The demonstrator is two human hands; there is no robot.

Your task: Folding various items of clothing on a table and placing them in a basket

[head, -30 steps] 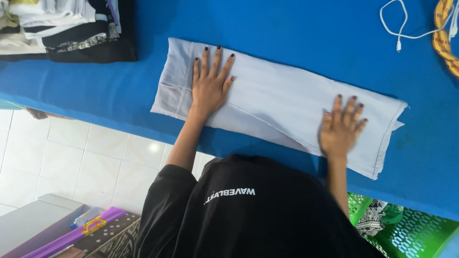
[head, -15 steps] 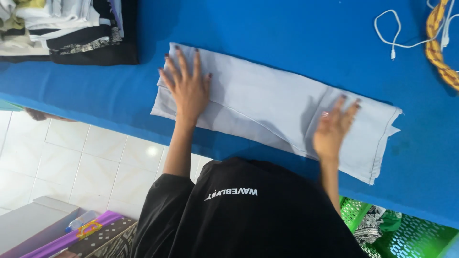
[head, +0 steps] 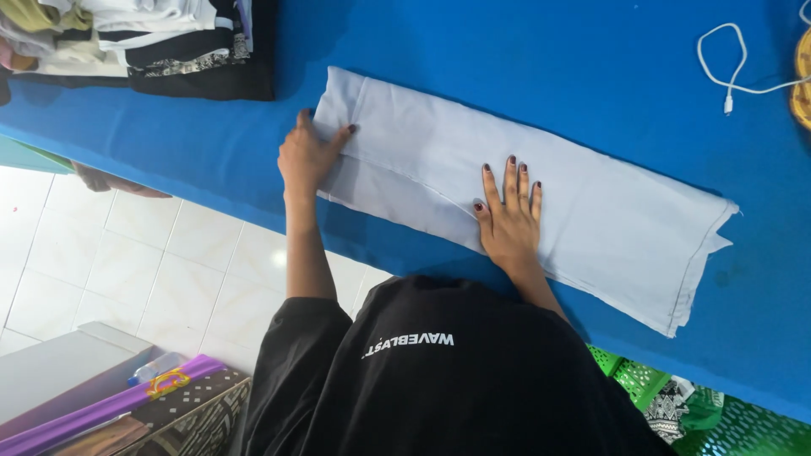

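Observation:
A pale grey-blue garment (head: 591, 211), folded into a long strip, lies across the blue table (head: 524, 67). My left hand (head: 306, 156) grips the strip's left end at its near corner, thumb on top of the cloth. My right hand (head: 509, 221) lies flat, fingers spread, on the middle of the strip near its front edge. The strip's right end shows layered loose edges.
A stack of folded clothes (head: 144, 42) sits at the table's far left corner. A white cable (head: 735, 72) and part of a yellow woven thing (head: 801, 80) lie at the far right. Below the table edge are a white tiled floor (head: 152, 270) and green baskets (head: 726, 414).
My left hand slid left to the end of the strip and took hold of it. My right hand moved left from the right part to the middle.

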